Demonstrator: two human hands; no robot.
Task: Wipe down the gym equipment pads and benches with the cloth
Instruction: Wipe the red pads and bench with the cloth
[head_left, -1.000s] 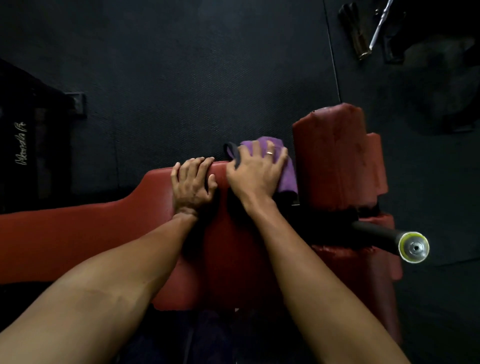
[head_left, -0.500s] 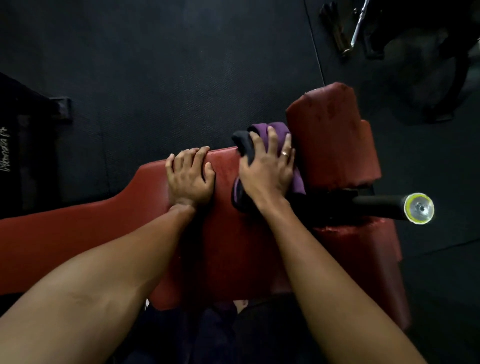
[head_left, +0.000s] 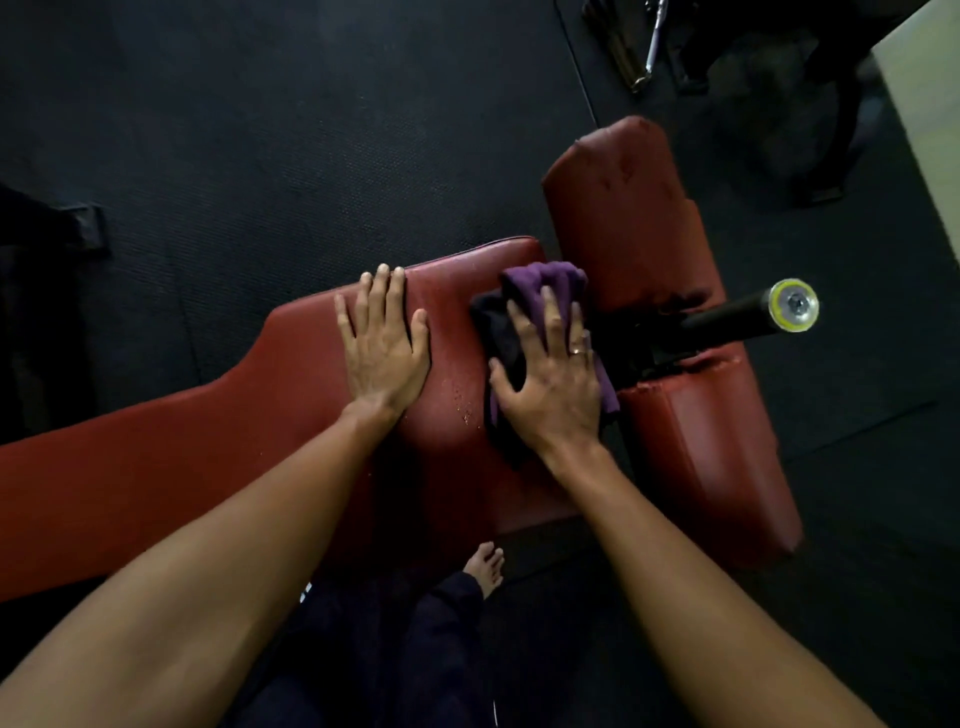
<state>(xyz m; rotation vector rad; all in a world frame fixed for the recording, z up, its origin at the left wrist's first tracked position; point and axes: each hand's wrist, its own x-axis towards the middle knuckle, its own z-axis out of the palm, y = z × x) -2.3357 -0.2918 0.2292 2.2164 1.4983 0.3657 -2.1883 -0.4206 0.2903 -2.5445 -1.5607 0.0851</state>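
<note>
**Bench wipe: right hand on cloth at roller end of bench**

Floor: dark textured rubber matting, with a seam running toward the far right. A pale surface cuts in at the far right corner of the view.

Bench pad: red vinyl, long, running from the left edge of the view and widening toward its right end. Surface worn.

Roller pads: two red cylinders just beyond the bench's right end. The far roller pad has scuffed, torn vinyl; the near roller pad is cracked along its top edge. A black bar juts out between them to the right.

Left hand: flat on the bench, palm down, fingers straight and close together, tips at the far edge. It holds nothing.

Right hand: laid flat on the cloth, fingers spread and extended, thumb splayed to the left. It presses down and is not clenched round the fabric.

Cloth: purple with a dark part, bunched, lying on the bench's right end against the far roller pad. The purple folds show beyond the fingertips, the dark part under the thumb side.

Bare foot: on the floor just beside the bench's near edge, below a dark trouser leg.

Bar end cap: yellow ring round a metal centre.

Metal fittings: on the floor at the far side, too dim to identify.

Ring: on a right-hand finger.

Droplets: small pale specks on the vinyl between the two hands.
</note>
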